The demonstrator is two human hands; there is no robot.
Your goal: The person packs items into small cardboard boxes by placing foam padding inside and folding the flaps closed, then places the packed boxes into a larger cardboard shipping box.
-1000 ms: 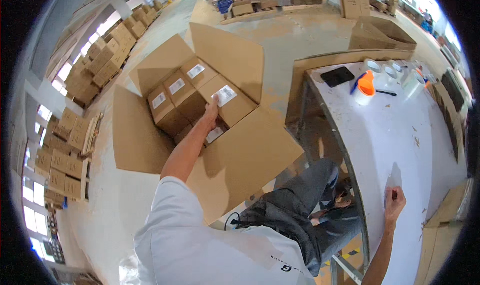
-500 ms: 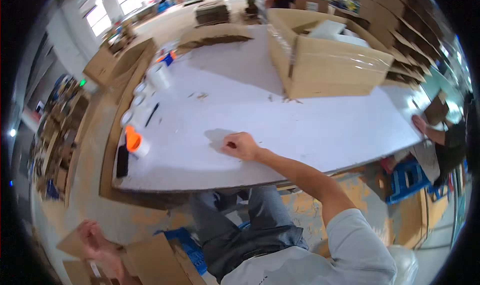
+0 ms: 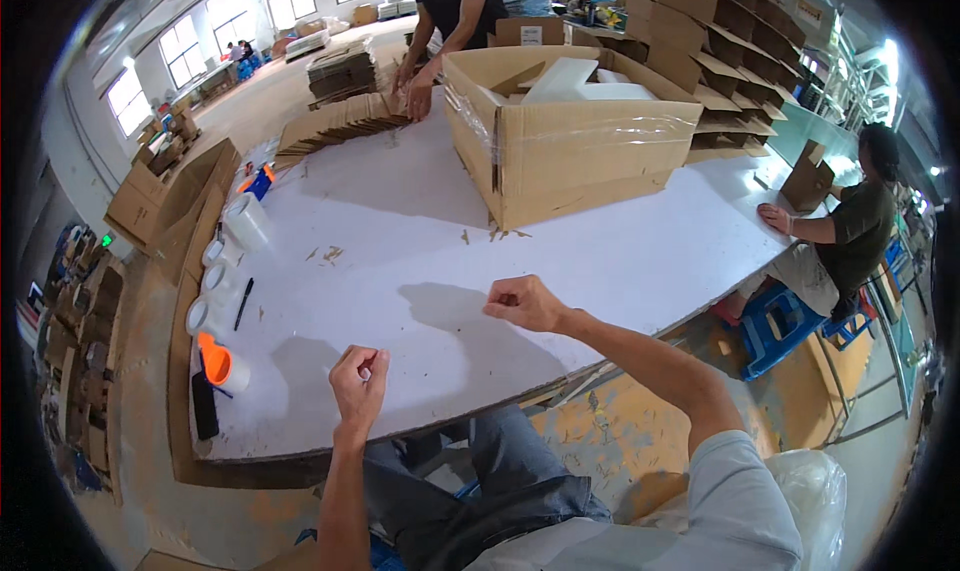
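Note:
My left hand (image 3: 359, 383) is raised over the near edge of the white table (image 3: 400, 241), its fingers curled closed. A small pale spot shows between them, too small to name. To its right, my right hand (image 3: 526, 304) hovers above the tabletop in a loose fist, thumb against the fingers; whatever it may hold is hidden. Both hands cast shadows on the table and touch nothing on it. Left of my left hand lies a white tub with an orange lid (image 3: 222, 365), beside a black oblong object (image 3: 204, 407).
An open cardboard box (image 3: 590, 156) with white pieces stands at the back. White rolls (image 3: 246, 221) and a black pen (image 3: 243, 304) lie along the left edge. One person handles a row of flat cardboard (image 3: 335, 129); another sits at right near a blue stool (image 3: 778, 329).
My left hand has come up from the cardboard at lower left to over the table. The right hand stays closed above the table. The view has shifted, showing more of both people.

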